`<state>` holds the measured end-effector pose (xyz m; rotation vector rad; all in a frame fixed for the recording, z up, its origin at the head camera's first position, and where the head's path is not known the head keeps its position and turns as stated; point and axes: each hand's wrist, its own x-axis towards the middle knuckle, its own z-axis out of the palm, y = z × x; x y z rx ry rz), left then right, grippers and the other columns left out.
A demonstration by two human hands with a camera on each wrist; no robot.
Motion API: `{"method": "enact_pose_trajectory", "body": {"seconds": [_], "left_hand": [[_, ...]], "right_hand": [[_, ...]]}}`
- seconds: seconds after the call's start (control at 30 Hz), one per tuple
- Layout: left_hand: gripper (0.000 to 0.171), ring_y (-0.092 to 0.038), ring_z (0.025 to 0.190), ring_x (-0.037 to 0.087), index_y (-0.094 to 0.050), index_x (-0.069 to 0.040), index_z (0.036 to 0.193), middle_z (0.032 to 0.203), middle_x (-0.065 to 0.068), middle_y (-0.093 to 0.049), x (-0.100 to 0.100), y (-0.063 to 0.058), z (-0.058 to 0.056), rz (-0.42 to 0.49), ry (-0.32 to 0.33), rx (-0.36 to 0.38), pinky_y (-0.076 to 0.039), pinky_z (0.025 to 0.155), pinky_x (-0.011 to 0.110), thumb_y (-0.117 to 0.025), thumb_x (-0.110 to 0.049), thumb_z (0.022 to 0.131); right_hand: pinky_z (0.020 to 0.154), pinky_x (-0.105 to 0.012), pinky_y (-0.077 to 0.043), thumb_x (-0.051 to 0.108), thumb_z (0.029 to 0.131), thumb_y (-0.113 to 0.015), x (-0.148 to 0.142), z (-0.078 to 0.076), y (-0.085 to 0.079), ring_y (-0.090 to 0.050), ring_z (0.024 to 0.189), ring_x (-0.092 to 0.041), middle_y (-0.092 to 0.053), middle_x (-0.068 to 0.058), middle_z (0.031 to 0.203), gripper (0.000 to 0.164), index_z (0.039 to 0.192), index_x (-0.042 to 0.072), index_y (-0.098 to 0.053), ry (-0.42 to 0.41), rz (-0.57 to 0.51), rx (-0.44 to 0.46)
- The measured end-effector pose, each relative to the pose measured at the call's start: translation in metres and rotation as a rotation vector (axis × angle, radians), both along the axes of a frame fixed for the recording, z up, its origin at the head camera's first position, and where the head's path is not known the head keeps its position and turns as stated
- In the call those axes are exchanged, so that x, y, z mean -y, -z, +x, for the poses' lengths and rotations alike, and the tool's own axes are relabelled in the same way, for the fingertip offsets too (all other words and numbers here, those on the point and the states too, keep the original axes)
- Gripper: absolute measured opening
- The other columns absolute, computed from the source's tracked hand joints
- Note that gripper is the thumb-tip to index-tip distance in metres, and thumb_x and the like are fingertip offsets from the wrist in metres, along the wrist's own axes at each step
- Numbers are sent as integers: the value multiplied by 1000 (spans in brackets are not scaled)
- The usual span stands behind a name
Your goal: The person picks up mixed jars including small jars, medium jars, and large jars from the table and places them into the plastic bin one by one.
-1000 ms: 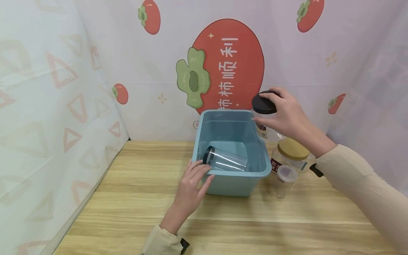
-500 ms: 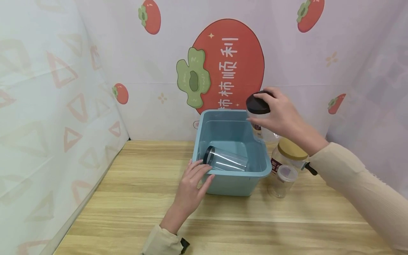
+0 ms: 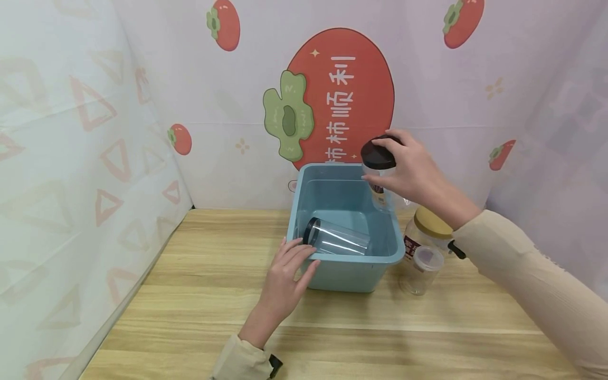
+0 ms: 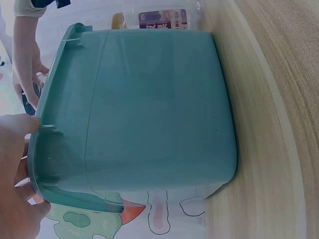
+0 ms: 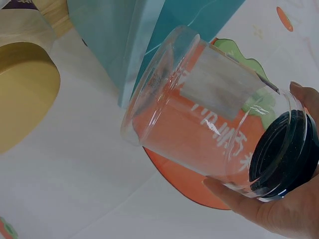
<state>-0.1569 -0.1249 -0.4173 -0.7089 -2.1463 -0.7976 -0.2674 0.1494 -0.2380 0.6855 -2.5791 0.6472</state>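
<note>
A clear plastic jar (image 5: 199,114) with a black screw lid (image 3: 378,153) is in my right hand (image 3: 408,166), which grips it around the lid end. It hangs tilted over the right rim of a blue plastic tub (image 3: 351,274). Inside the tub lies another clear jar (image 3: 339,238) on its side, black lid to the left. My left hand (image 3: 285,277) holds the tub's rim at the near left corner. The left wrist view shows fingers (image 4: 24,195) at that rim. Part of the held jar is hidden behind my right hand in the head view.
Right of the tub stands a large clear jar with a gold lid (image 3: 432,221), partly behind my right forearm. In front of it is a small clear jar with a whitish lid (image 3: 423,269). A persimmon-printed cloth (image 3: 237,105) hangs behind the wooden table (image 3: 214,290).
My right hand has moved left with the black-lidded jar, from beside the tub's right edge to above it. The left hand and the tub have stayed in place.
</note>
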Motion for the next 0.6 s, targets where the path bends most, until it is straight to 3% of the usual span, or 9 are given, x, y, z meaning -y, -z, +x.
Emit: {"method": "enact_pose_trajectory", "body": {"seconds": [0.6], "left_hand": [[25, -65, 126, 37, -76, -3, 114, 114, 9, -77, 0, -1, 0, -4, -5, 4, -43, 117, 65, -83, -8, 90]], "right_hand": [[103, -60, -55, 27, 86, -90, 7, -8, 4, -48, 136, -45, -43, -24, 156, 73, 145, -1, -57, 10, 18, 20]]}}
